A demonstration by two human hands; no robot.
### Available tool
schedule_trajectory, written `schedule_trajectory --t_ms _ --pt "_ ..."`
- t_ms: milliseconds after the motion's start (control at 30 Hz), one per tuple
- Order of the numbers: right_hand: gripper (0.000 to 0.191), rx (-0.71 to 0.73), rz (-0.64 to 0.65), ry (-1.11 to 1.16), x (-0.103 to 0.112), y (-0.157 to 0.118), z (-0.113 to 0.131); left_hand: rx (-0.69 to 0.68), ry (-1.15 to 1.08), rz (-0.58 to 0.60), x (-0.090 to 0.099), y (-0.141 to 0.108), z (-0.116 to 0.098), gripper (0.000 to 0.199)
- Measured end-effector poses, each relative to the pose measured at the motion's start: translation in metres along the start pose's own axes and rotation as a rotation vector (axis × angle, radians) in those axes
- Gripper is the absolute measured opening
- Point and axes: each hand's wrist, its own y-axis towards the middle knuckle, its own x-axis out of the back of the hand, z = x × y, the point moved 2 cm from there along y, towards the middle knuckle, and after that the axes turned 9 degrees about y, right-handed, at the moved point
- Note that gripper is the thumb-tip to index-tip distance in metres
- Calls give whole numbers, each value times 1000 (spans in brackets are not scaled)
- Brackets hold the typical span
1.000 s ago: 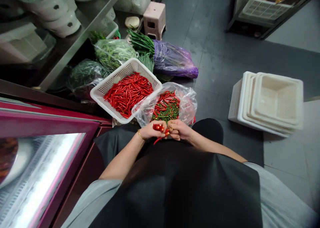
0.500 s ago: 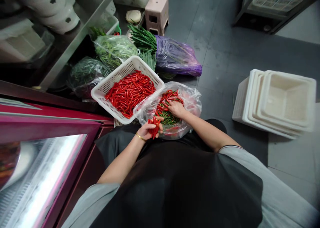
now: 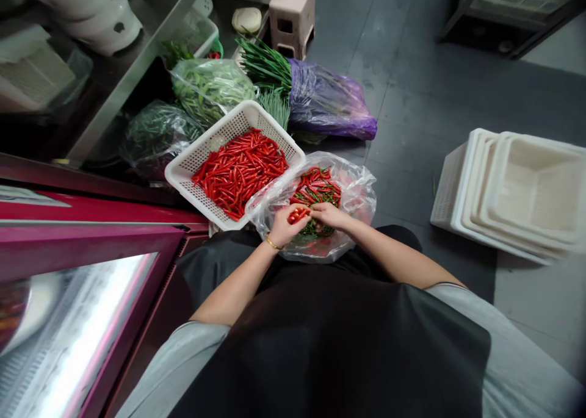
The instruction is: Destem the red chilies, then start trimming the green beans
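My left hand (image 3: 284,224), with a gold bracelet at the wrist, is closed around a bunch of red chilies (image 3: 298,215). Right beside it, my right hand (image 3: 326,215) has its fingers pinched at the end of the bunch; whatever lies between its fingertips is too small to make out. Both hands are over an open clear plastic bag (image 3: 361,186), which holds red chilies with green stems (image 3: 320,186). To the left, a white perforated basket (image 3: 185,183) holds a heap of red chilies (image 3: 240,171) and touches the bag.
Behind the basket lie bagged green vegetables (image 3: 213,88) and green stalks in a purple bag (image 3: 332,100). A stool (image 3: 293,18) stands farther back. Stacked white baskets (image 3: 526,186) are at the right, a glass-topped case (image 3: 91,320) at the left.
My left hand has moved right and forward with the chilies, over the bag. My right hand has come up from the chilies in the bag and now meets my left hand.
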Motion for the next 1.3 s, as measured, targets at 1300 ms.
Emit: schedule_trajectory --t_ms 1300 --pt "30 20 -119 599 -14 -44 33 357 -343 -24 -9 3 -3 36"
